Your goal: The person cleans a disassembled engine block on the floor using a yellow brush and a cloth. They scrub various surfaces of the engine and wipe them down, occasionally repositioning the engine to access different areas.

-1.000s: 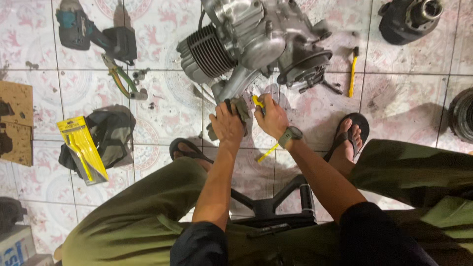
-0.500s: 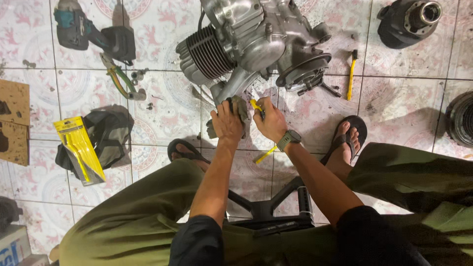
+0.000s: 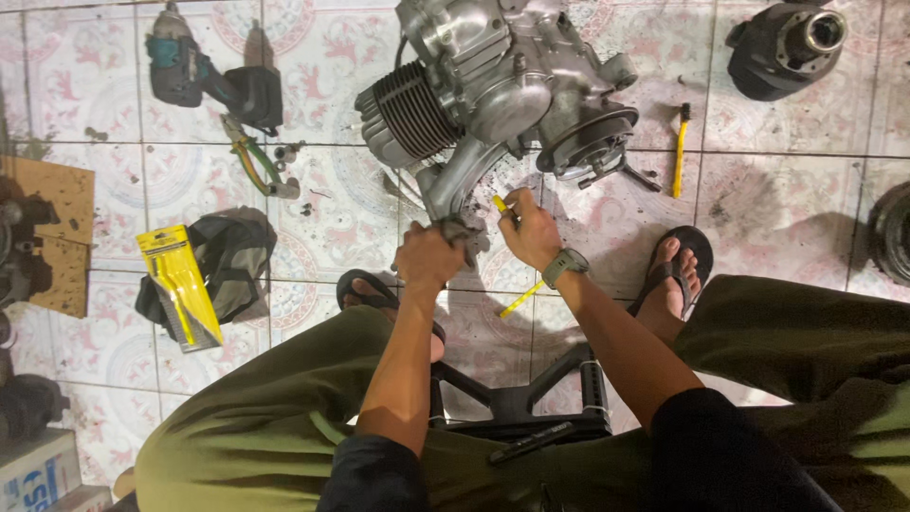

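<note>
A grey motorcycle engine [image 3: 493, 85] with a finned cylinder lies on the tiled floor in front of me. My left hand [image 3: 428, 256] is closed over the lower end of the engine's silver arm [image 3: 453, 185]. My right hand [image 3: 531, 229] grips a yellow-handled tool [image 3: 500, 204] whose tip points at that same spot. A watch sits on my right wrist. I sit on a low black stool [image 3: 517, 403], my sandalled feet either side of the hands.
A cordless driver [image 3: 213, 81] and green-handled pliers [image 3: 251, 161] lie at the upper left. A yellow packet [image 3: 178, 284] rests on a dark bag [image 3: 237, 256]. Another yellow tool [image 3: 680, 147] and a dark engine part [image 3: 787, 47] lie at the upper right.
Both hands stay on the engine's lower end; my right hand has shifted slightly with the yellow tool. The view has drifted a little.
</note>
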